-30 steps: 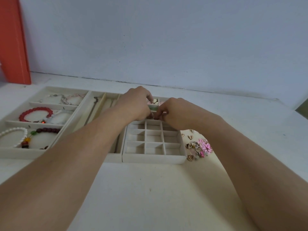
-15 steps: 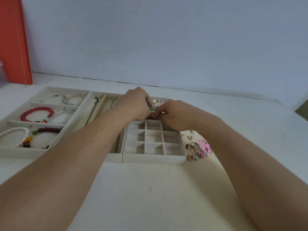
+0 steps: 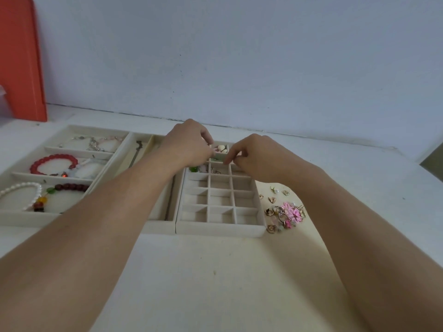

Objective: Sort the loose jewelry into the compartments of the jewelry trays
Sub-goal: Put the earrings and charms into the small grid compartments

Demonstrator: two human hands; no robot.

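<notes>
- The loose pile of small gold-toned rings, heart charms and a pink flower-shaped piece (image 3: 285, 215) lies on the pale surface (image 3: 215, 271) near the right forearm, just beside the cream grid tray of small square compartments (image 3: 220, 230).
- Judging by their size, these pieces are light, hard and easy to let slip. Thin hooks and loops look likely to snag on each other, so each is best pinched singly by its rim or loop, not scooped.
- The left hand (image 3: 189, 146) has its fingers curled in over the tray's far compartments. Whether it holds anything I cannot tell, since its own back hides the fingertips.
- The right hand (image 3: 254, 155) pinches thumb against forefinger above the far cells. What it grips is too small to make out.
- Just beneath the hands, pale bead-like pieces and something green sit in far cells, partly hidden.
- Left of the left forearm, a cream bracelet tray (image 3: 14, 218) holds a round red bead bracelet (image 3: 54, 164); the forearm hides much of the middle tray.
</notes>
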